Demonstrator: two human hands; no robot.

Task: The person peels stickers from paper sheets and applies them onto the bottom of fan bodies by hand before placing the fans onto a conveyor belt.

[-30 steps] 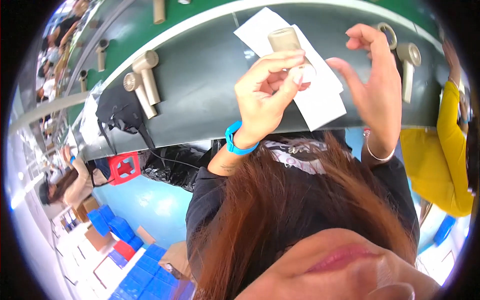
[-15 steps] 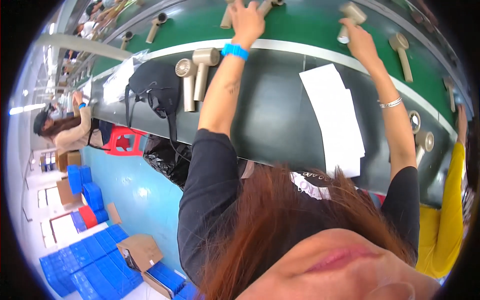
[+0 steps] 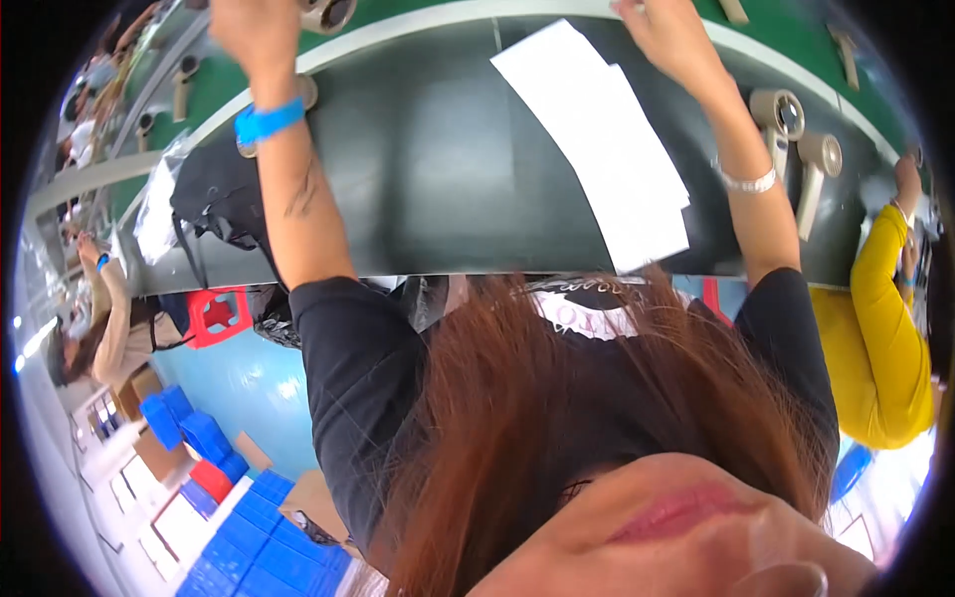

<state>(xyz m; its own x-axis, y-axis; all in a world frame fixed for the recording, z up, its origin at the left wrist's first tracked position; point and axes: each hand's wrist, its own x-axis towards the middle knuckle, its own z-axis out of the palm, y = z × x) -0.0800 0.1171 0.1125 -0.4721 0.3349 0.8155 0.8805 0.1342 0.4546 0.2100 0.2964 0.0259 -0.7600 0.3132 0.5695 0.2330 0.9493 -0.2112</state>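
My left hand (image 3: pixel 257 38), with a blue band at its wrist, reaches over the green belt at the top edge. Its fingertips are cut off. Close to its right lies a beige handheld fan (image 3: pixel 336 12), partly out of view. Behind my left wrist, another fan's head (image 3: pixel 309 92) shows in part. My right hand (image 3: pixel 668 40) is over the belt's near edge with fingers curled at the frame's top; whatever they hold is out of view. Beside my right forearm, two beige handheld fans (image 3: pixel 777 111) (image 3: pixel 818 157) rest on the dark table.
Overlapping white sheets (image 3: pixel 609 149) lie on the dark tabletop (image 3: pixel 428 169) between my arms. A black backpack (image 3: pixel 221 194) and clear plastic bag (image 3: pixel 159 209) are at left. More fans (image 3: pixel 844 55) lie on the green belt. A co-worker in yellow (image 3: pixel 880 338) is at right; a red stool (image 3: pixel 214 316) stands left.
The view has shifted, and both hands now sit farther left and partly beyond the top edge. The tilted fan formerly at my right hand no longer shows. Left-hand fans are now mostly behind my forearm.
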